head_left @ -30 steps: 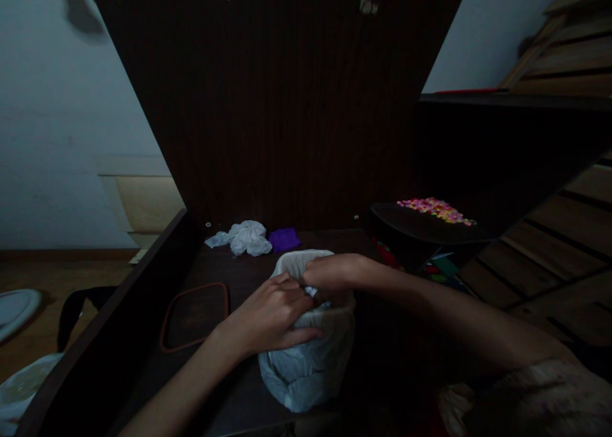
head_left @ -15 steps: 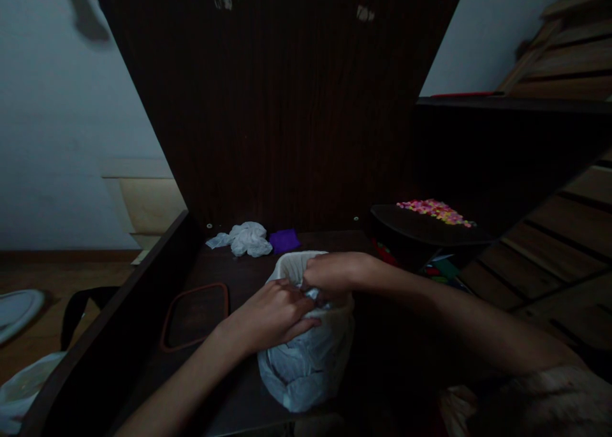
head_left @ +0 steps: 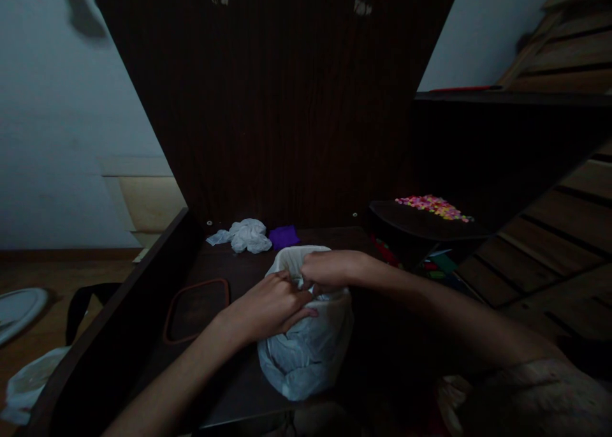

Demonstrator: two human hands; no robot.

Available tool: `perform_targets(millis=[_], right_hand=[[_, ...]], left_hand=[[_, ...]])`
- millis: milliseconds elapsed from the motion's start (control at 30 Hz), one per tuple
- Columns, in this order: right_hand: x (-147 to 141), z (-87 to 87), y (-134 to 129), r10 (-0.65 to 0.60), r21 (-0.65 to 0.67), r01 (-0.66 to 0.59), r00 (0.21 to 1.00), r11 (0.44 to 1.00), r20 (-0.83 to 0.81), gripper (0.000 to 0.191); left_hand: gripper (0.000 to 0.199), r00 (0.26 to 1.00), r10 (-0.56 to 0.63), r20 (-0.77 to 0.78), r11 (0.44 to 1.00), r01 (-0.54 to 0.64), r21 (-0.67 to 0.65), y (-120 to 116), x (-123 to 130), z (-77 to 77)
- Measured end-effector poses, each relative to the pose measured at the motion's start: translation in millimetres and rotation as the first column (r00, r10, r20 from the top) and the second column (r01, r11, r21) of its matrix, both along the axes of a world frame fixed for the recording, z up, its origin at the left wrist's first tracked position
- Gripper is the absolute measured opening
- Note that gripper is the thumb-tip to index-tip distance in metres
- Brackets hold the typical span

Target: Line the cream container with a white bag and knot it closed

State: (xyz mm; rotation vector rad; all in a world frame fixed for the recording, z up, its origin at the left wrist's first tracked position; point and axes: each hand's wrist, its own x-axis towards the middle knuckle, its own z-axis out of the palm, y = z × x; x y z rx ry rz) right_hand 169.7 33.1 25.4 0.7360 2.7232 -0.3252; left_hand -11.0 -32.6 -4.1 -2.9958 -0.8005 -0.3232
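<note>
A small bin wrapped in a thin white plastic bag stands on the dark wooden surface in front of me, its mouth facing up. At the near left of the rim, my left hand is closed, its fingers bent over the edge on the bag. My right hand reaches in from the right, and its curled fingers pinch the bag at the opening. Both sets of fingertips are partly hidden inside the mouth. Behind the bin lie a crumpled white plastic bag and a folded purple cloth.
A brown rectangular ring-like frame lies left of the bin. Low side board edges the surface on the left. To the right, a rounded shelf carries a pile of small colourful pieces. A tall dark panel rises behind.
Both hands stay at the bin's mouth, with small shifts of the fingers. The whole view has moved slightly, so things sit a little higher.
</note>
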Motion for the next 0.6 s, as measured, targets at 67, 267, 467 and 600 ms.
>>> perform_targets(millis=[67, 267, 467, 600], right_hand=[[13, 22.8, -3, -0.011, 0.006, 0.011, 1.000, 1.000, -0.021, 0.022], [70, 48.8, -15, -0.139, 0.034, 0.176, 0.870, 0.984, -0.473, 0.030], [122, -7.7, -34, -0.493, -0.140, 0.521, 0.641, 0.842, -0.588, 0.038], [124, -61.8, -44, -0.626, -0.318, 0.541, 0.639, 0.779, -0.446, 0.062]], left_hand=[[0.023, 1.000, -0.002, -0.019, 1.000, 0.002, 0.013, 4, -3, 2.3], [0.021, 0.999, 0.018, 0.045, 1.000, -0.018, -0.008, 11, -20, 12.9], [0.062, 0.855, 0.244, 0.457, 0.968, -0.243, -0.063, -22, -44, -18.7], [0.060, 0.727, 0.518, 0.450, 0.855, -0.454, -0.250, -51, -39, -69.2]])
